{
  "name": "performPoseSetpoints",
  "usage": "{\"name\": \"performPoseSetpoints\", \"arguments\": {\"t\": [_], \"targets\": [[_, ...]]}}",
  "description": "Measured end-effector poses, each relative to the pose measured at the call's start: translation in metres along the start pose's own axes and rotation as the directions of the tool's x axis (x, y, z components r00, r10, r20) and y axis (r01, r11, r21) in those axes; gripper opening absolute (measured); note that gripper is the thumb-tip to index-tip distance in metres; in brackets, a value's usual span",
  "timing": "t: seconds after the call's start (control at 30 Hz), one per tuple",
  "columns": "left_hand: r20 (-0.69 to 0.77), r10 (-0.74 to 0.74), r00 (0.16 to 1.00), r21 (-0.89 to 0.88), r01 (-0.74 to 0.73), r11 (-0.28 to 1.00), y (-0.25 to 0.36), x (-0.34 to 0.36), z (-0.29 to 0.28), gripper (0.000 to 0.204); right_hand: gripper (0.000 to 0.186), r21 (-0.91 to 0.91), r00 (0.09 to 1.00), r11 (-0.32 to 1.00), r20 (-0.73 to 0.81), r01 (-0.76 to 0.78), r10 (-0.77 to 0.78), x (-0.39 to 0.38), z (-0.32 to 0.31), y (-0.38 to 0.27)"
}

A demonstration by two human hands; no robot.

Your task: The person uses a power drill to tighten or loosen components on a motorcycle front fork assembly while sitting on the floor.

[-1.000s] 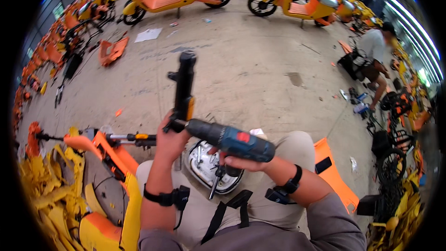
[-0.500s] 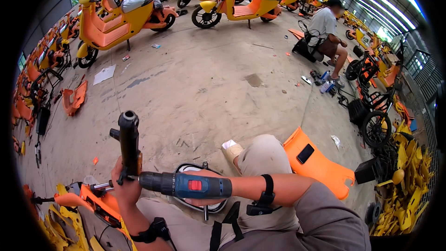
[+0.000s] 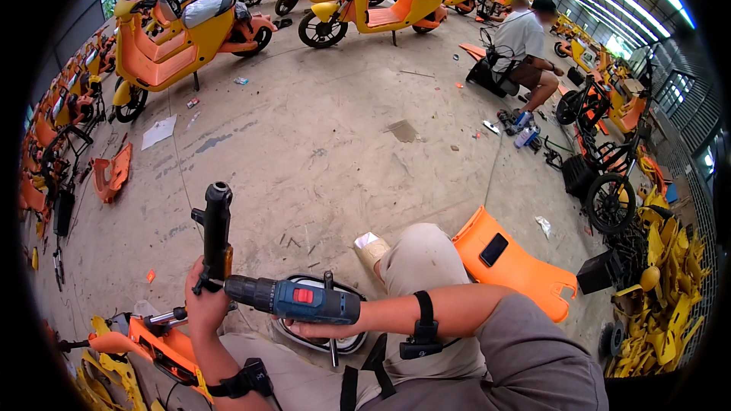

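Note:
My left hand (image 3: 205,308) is closed around the lower end of a black metal tube (image 3: 217,221), which stands nearly upright with a round open top and a short stub at its side. In my right hand (image 3: 324,329) is a blue and black cordless drill (image 3: 293,298) with a red switch on top, lying almost level. Its chuck points left and meets the lower part of the tube, beside my left fingers; the exact contact is hidden. Below the drill, a white and black rounded part (image 3: 352,344) with a metal rod (image 3: 333,352) across it shows partly.
An orange panel (image 3: 514,262) carrying a phone (image 3: 493,250) lies right of my knee. Yellow broken parts (image 3: 662,289) are heaped at far right. Orange and yellow scooter parts (image 3: 156,339) lie at my left. A person (image 3: 521,49) sits farther off, near parked scooters (image 3: 171,49).
The whole view has shifted slightly. The drill now tilts a little more down at its right end, while its chuck stays by the tube. Both hands keep their hold.

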State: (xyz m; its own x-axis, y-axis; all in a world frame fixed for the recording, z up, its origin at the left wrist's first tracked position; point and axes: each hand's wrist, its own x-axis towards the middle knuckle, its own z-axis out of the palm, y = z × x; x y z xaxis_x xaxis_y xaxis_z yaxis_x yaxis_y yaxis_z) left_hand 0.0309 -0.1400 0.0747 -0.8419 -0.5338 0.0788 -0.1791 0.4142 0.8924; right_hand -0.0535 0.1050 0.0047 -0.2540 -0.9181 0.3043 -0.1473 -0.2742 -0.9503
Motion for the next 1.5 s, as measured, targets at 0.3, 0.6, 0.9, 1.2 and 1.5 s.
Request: {"name": "performPoseSetpoints", "arguments": {"t": [0.3, 0.6, 0.9, 1.2, 1.5], "targets": [[0.026, 0.006, 1.0, -0.068, -0.004, 0.998, 0.003, -0.002, 0.006, 0.049, 0.029, 0.261, 0.98, 0.945, 0.077, -0.197, 0.184, -0.002, 0.001, -0.023], [0.044, -0.069, 0.997, 0.01, 0.068, 0.998, 0.003, -0.007, -0.006, 0.037, 0.041, 0.375, 0.915, 0.836, 0.103, -0.4, 0.391, 0.001, 0.01, -0.026], [0.031, -0.107, 0.994, -0.073, 0.109, 0.991, 0.005, -0.012, -0.011, 0.026, 0.06, 0.786, 0.813, 0.406, 0.198, -0.466, 0.548, 0.008, 0.018, -0.055], [-0.09, -0.043, 0.995, -0.011, 0.042, 0.999, 0.005, -0.015, -0.004, 0.032, 0.066, 0.856, 0.798, 0.174, 0.354, -0.486, 0.488, 0.006, 0.006, -0.05], [-0.168, -0.061, 0.984, -0.013, 0.059, 0.998, 0.016, -0.022, -0.007, 0.037, 0.056, 0.884, 0.826, 0.248, 0.224, -0.395, 0.517, 0.009, 0.015, -0.05]]}}
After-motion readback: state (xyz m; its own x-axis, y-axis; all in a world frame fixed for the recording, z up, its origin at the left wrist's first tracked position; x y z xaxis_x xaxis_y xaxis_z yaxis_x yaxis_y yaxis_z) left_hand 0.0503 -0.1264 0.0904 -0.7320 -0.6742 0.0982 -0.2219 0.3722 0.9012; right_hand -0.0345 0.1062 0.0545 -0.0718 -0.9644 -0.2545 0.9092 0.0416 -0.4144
